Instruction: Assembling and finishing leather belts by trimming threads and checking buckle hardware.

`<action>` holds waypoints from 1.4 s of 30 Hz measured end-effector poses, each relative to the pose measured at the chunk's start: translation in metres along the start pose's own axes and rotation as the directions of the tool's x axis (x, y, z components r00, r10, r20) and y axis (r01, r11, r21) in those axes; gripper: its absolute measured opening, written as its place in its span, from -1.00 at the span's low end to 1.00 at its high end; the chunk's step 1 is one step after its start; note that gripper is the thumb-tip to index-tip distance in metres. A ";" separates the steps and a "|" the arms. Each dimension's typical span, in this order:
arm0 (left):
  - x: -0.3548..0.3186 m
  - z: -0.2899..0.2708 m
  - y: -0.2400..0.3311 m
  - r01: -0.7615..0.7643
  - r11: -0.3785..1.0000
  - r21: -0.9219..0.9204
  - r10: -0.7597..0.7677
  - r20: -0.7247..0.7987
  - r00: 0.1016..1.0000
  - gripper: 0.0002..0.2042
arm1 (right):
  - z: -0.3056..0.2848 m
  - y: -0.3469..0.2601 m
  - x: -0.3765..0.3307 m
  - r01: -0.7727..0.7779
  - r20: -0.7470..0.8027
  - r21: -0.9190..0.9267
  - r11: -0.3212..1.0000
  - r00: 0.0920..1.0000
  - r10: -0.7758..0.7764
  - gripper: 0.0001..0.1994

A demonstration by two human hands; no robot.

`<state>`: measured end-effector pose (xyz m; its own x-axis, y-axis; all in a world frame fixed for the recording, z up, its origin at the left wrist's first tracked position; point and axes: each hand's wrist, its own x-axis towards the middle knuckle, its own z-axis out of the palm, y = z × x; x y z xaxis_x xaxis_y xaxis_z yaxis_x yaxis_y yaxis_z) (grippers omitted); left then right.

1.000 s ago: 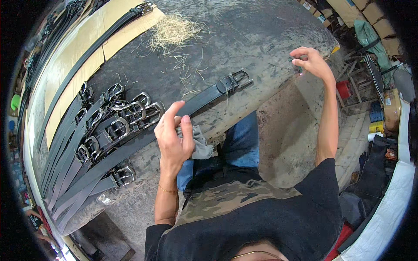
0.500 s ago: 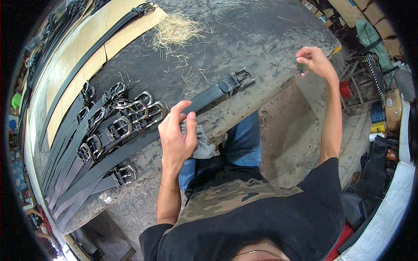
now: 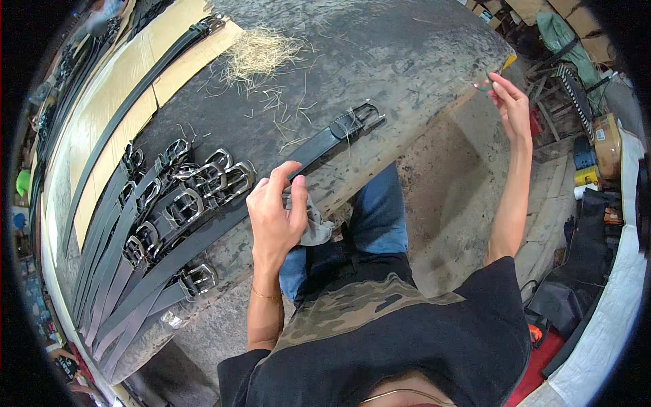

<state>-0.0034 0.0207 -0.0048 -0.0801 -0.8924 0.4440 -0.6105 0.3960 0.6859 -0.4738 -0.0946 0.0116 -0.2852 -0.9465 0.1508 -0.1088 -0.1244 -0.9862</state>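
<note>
A black belt (image 3: pixel 315 147) lies slantwise along the near edge of the table, its silver buckle (image 3: pixel 366 117) toward the right. My left hand (image 3: pixel 277 207) rests over this belt, fingers bent around a bunched grey cloth (image 3: pixel 317 229) that hangs out below the thumb; the palm side is hidden. Out past the table's right edge, my right hand (image 3: pixel 512 108) is raised with its fingertips pinching a small, thin, curved green thing (image 3: pixel 485 87), too small to name. Several black belts with silver buckles (image 3: pixel 186 203) are heaped left of my left hand.
Straw-coloured thread scraps (image 3: pixel 261 54) lie piled at the far middle of the dark table (image 3: pixel 380 47). Another belt (image 3: pixel 146 88) stretches over cardboard (image 3: pixel 166 44) at the far left. Boxes (image 3: pixel 605 146) and a green sheet (image 3: pixel 563 41) stand off to the right.
My right hand has turned upward and shifted slightly right, bringing the green thing up with it. My left hand stays over the belt. The whole view has shifted a little.
</note>
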 end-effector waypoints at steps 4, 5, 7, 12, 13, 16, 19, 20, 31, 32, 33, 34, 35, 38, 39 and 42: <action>0.001 0.000 0.002 -0.012 1.000 -0.028 0.011 -0.011 1.000 -0.86 | -0.001 0.029 -0.013 -0.010 0.009 0.102 0.995 1.000 0.009 -0.67; 0.001 0.001 0.002 0.012 1.000 -0.018 -0.012 -0.002 1.000 -0.86 | 0.000 0.038 -0.015 -0.014 0.006 0.120 0.993 1.000 0.013 -0.69; 0.001 0.002 0.004 0.026 1.000 -0.005 -0.026 0.007 1.000 -0.86 | -0.003 0.052 -0.017 -0.048 0.005 0.139 0.989 0.999 0.048 -0.70; 0.000 0.001 0.008 0.125 0.992 0.003 -0.125 0.021 0.992 -0.87 | 0.023 0.041 -0.035 -0.115 -0.032 0.285 0.952 0.991 0.130 -0.77; 0.000 0.001 0.008 0.122 0.993 0.007 -0.122 0.020 0.992 -0.87 | 0.022 0.048 -0.034 -0.113 -0.032 0.290 0.950 0.991 0.127 -0.77; 0.002 0.006 0.006 0.096 0.995 0.019 -0.096 0.029 0.995 -0.87 | 0.019 0.078 -0.033 -0.094 0.086 0.652 0.752 0.995 0.050 -0.74; 0.001 0.005 0.003 0.020 0.998 0.057 -0.020 0.005 1.000 -0.88 | 0.039 0.089 -0.030 -0.277 -0.028 0.220 0.936 0.957 0.290 -0.63; -0.001 0.006 0.002 0.005 0.997 0.080 -0.006 0.008 1.000 -0.89 | 0.039 0.087 -0.033 -0.279 -0.020 0.220 0.935 0.957 0.291 -0.63; 0.035 0.027 0.017 -0.074 0.990 0.117 0.076 -0.015 0.997 -0.85 | 0.054 0.056 -0.053 -0.047 -0.053 0.610 0.791 0.994 0.099 -0.82; 0.043 0.030 0.021 -0.067 0.980 0.189 0.062 0.032 0.998 -0.80 | 0.060 0.049 -0.055 -0.051 -0.047 0.609 0.792 0.994 0.100 -0.82; 0.048 0.032 0.024 -0.062 0.963 0.264 0.043 0.075 0.996 -0.75 | 0.071 0.040 -0.056 -0.049 -0.049 0.608 0.793 0.994 0.099 -0.82; 0.053 0.035 0.026 -0.055 0.962 0.268 0.038 0.070 0.997 -0.75 | 0.082 0.033 -0.057 -0.046 -0.053 0.607 0.794 0.994 0.097 -0.82; 0.058 0.038 0.029 -0.058 0.964 0.260 0.032 0.103 0.994 -0.70 | 0.092 0.028 -0.057 -0.046 -0.050 0.607 0.794 0.994 0.097 -0.82; 0.064 0.048 0.034 -0.050 0.967 0.251 0.013 0.144 0.989 -0.61 | 0.126 0.019 -0.058 -0.043 -0.013 0.614 0.788 0.998 0.065 -0.83; 0.064 0.052 0.034 -0.049 0.956 0.290 0.004 0.152 0.988 -0.60 | 0.136 0.017 -0.059 -0.057 0.032 0.619 0.784 0.998 0.047 -0.83; 0.063 0.062 0.034 -0.022 0.943 0.332 -0.020 0.122 0.992 -0.65 | 0.163 0.017 -0.058 -0.081 0.121 0.638 0.766 0.993 0.004 -0.83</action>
<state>-0.0783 -0.0360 0.0105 -0.1634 -0.9199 0.3565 -0.8357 0.3211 0.4456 -0.3042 -0.0900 -0.0245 -0.1682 -0.9762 0.1372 0.5470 -0.2082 -0.8108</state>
